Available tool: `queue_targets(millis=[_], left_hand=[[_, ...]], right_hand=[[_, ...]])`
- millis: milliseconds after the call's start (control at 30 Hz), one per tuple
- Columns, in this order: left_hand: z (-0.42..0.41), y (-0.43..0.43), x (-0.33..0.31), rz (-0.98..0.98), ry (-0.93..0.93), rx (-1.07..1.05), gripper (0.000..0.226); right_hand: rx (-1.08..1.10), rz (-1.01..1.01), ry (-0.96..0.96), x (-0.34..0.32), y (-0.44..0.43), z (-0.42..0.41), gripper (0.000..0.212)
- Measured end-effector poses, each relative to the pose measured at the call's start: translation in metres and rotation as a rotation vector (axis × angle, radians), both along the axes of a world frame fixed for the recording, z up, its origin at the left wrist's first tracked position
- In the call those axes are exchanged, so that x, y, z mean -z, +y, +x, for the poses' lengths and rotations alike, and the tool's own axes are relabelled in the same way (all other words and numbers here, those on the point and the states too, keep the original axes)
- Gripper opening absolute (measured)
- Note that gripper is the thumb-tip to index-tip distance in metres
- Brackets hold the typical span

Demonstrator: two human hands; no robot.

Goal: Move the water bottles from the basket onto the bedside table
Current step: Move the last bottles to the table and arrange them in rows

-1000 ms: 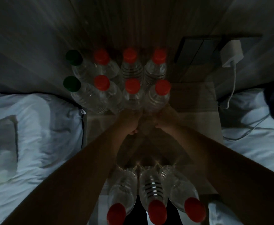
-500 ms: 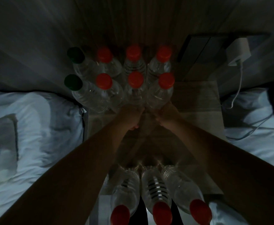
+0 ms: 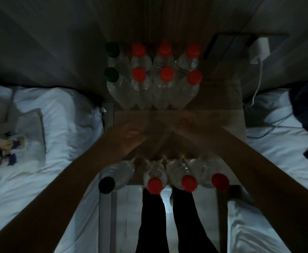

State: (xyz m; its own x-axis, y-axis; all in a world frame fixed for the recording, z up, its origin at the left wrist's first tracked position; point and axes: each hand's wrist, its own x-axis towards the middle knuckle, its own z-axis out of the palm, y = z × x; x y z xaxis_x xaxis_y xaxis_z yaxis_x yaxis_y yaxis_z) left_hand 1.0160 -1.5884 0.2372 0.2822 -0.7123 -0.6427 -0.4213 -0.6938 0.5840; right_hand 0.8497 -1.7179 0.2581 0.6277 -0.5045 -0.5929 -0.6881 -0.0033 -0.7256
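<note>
Two white beds flank the scene, the left bed (image 3: 58,125) and the right bed (image 3: 270,147), and between them the bedside table (image 3: 222,99) is set against the wall. Eight water bottles, the back block (image 3: 153,84), are stood upright on its tabletop in two rows of four. They are packed touching and pushed to the rear, probably so that room is kept in front. Two green caps are seen at the block's left end.

Four more, the front row (image 3: 155,170), are stood along the near edge, well apart from the block, so a strip of tabletop is left between the two groups. Over that strip the left hand (image 3: 131,137) and the right hand (image 3: 186,125) are held near each other. Nothing is seen in either. The left grip is relaxed and spread, while the right grip is too blurred for its state to be told. The basket cannot be made out. A charger (image 3: 261,50) is plugged in at the wall.
</note>
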Motion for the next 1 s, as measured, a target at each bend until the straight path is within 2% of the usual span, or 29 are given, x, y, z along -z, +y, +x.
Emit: queue_targets(millis=[67,133,233,367,500,633,800,867,1000], left_hand=[[-0.003,0.024,-0.016,-0.100,-0.041,-0.001,0.034],[-0.007,0.045,-0.026,-0.204,-0.037,-0.037,0.029],[-0.015,0.069,-0.033,-0.209,-0.055,-0.093,0.033],[-0.023,0.092,-0.034,-0.240,-0.032,-0.154,0.034],[-0.027,0.110,-0.020,-0.245,-0.092,-0.144,0.041],[-0.028,0.125,0.001,-0.255,-0.164,-0.146,0.044],[-0.031,0.130,0.009,-0.312,-0.179,-0.191,0.045],[-0.034,0.132,0.009,-0.355,-0.186,-0.220,0.048],[-0.036,0.133,0.009,-0.404,-0.181,-0.298,0.051]], right_hand=[[-0.034,-0.030,0.006,-0.016,0.016,-0.003,0.021],[-0.114,-0.051,0.048,-0.026,0.038,-0.007,0.042],[-0.186,-0.218,0.084,-0.037,0.068,-0.001,0.058],[-0.325,-0.248,0.045,-0.046,0.096,0.001,0.069],[-0.457,-0.364,0.115,-0.038,0.107,0.000,0.069],[-0.475,-0.401,0.196,-0.024,0.113,-0.002,0.061],[-0.554,-0.579,0.250,-0.007,0.120,-0.008,0.034],[-0.520,-0.578,0.234,-0.005,0.121,-0.010,0.031],[-0.438,-0.510,0.222,-0.004,0.119,-0.008,0.038]])
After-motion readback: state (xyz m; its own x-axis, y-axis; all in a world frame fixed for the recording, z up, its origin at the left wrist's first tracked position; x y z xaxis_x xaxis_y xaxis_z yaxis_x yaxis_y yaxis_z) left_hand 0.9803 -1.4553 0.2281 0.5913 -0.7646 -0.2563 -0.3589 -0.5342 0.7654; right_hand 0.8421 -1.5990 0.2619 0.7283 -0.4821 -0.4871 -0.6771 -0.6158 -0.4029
